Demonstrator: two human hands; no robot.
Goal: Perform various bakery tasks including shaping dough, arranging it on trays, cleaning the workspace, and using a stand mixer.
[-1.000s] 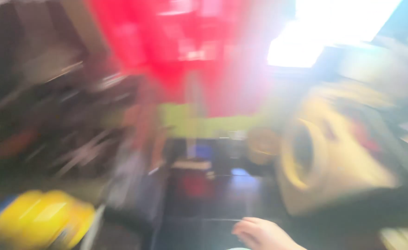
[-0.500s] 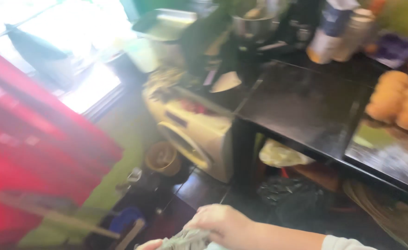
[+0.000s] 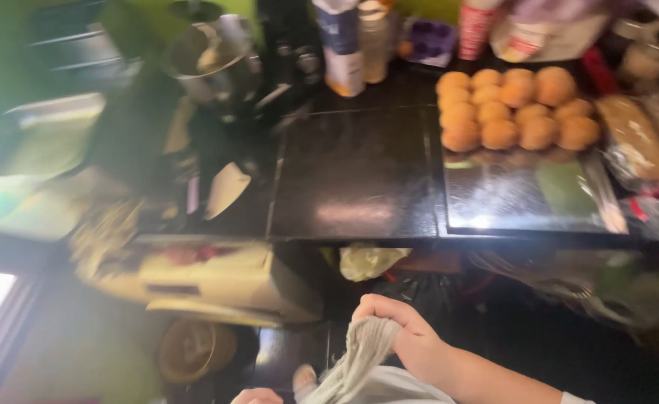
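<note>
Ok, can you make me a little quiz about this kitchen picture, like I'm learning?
1. True or false: the right hand pinches a grey cloth.
2. What lies on the shiny tray? A) round golden buns B) green apples C) spoons
3. Fill in: the buns sit at the ___ end of the tray.

Key: 1. true; the grip is closed on the cloth's top. 2. A. 3. far; the near part is bare. The left hand barely shows at the bottom edge.
</note>
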